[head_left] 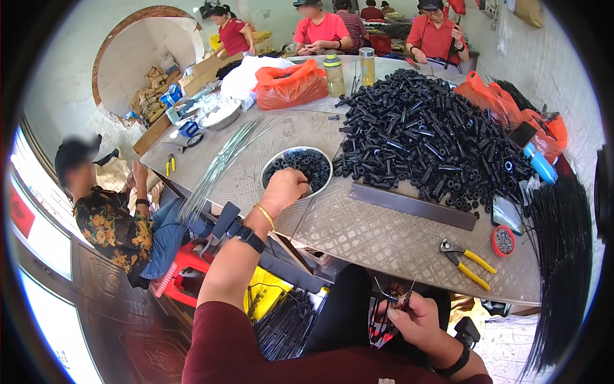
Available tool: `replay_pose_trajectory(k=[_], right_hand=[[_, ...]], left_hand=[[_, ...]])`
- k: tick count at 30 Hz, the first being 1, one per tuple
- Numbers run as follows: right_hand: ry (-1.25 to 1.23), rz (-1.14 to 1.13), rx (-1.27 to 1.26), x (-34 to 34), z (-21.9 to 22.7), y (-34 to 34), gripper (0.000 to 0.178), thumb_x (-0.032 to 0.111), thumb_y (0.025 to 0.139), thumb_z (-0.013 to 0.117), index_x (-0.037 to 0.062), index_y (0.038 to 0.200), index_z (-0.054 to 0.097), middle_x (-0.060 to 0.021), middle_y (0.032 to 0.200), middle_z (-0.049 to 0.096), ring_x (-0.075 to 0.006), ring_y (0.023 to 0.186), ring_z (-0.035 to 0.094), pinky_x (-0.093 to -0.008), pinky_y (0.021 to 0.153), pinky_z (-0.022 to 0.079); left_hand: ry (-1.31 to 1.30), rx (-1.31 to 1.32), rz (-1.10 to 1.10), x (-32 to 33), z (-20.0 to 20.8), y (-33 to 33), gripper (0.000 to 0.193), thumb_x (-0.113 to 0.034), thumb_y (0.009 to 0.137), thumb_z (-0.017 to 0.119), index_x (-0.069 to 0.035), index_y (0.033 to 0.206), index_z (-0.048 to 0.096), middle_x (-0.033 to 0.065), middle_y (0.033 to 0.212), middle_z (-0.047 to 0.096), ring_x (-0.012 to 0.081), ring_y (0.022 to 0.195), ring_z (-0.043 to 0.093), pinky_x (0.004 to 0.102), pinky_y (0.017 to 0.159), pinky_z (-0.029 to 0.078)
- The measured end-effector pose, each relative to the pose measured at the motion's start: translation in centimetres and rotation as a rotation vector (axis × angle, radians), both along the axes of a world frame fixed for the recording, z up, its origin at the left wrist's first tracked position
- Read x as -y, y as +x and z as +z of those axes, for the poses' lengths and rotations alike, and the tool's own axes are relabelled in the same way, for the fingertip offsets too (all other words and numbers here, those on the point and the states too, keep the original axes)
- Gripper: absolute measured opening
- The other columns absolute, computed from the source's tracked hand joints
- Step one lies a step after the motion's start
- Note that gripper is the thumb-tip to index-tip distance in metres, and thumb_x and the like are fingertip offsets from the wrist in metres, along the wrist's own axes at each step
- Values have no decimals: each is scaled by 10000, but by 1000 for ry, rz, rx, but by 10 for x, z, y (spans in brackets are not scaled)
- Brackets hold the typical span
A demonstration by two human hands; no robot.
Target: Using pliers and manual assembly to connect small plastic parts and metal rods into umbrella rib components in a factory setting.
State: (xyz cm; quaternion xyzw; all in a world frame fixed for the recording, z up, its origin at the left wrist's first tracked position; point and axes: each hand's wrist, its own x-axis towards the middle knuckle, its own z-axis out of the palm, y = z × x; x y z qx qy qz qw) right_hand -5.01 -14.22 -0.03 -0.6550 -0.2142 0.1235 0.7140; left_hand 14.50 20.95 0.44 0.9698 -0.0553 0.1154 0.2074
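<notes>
Black plastic pieces filled a round metal bowl [297, 168] on the patterned grey surface [384, 237], slightly left of frame centre. Left hand [283, 189] rested on the bowl's near rim at about 7 o'clock of the bowl, fingers curled down over the small black parts [307, 162]; whether a piece was actually pinched could not be told, as the fingertips were hidden. A gold bangle and a black wrist device sat on that forearm.

Right hand [414, 315] was low, at roughly 5 o'clock of the frame, below the near edge of the surface, fingers closed on a bunch of thin dark wires [391, 296] that stood up out of the grip.

A large heap of black tubular parts [427, 136] lay at 2 o'clock of the bowl, just beside it, bounded on the near side by a flat grey metal bar [412, 205]. Yellow-handled pliers [465, 257] lay at 4 o'clock of the bowl, well apart from it, with a small red-rimmed round dish [503, 240] near them. A sheaf of long black strands [566, 256] hung at 3 o'clock of the frame. A bundle of thin metal rods [217, 168] lay at 9 o'clock of the bowl. An orange plastic bag [290, 85] sat at 12 o'clock, with two clear bottles [350, 70] next to it.

Another person in a floral shirt [109, 224] sat at 9 o'clock of the frame; three people in red sat at the far side.
</notes>
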Motion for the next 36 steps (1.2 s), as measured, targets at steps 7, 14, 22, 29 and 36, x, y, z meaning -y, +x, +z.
replay_pose_trajectory(k=[7,14,22,29,36], right_hand=[[-56,-72,-53,-5,-1,9,150,141,832,650,17,817,567,-10,680,631,-14,600,554,-191,522,441],[-125,4,15,-13,-7,23,154,149,862,611,11,855,542,-22,726,588,-43,621,509,-209,555,429],[-30,-9,-5,-5,-11,22,207,211,856,635,24,813,558,32,631,516,-29,595,445,-212,534,383],[21,-8,-70,-5,-14,34,207,229,860,631,35,814,572,25,647,555,-28,573,490,-206,514,393],[96,13,-157,-7,-20,44,229,257,865,626,37,817,580,10,681,588,-48,580,528,-207,522,424]], left_hand=[[-1345,-177,80,30,39,-37,228,-167,840,612,-30,1019,640,72,751,654,161,666,629,265,606,509],[-1725,-622,-237,99,34,-94,230,-216,871,581,-40,1019,588,41,792,655,173,729,641,306,678,519],[-1735,-731,-224,133,28,-119,196,-214,852,618,-67,979,599,43,806,650,178,741,633,322,691,502],[-1661,-755,-229,154,45,-129,202,-204,847,628,-58,982,597,41,808,641,169,745,625,336,703,505],[-1616,-726,-271,159,50,-130,211,-175,837,646,-34,985,596,59,830,644,179,757,633,363,729,532]])
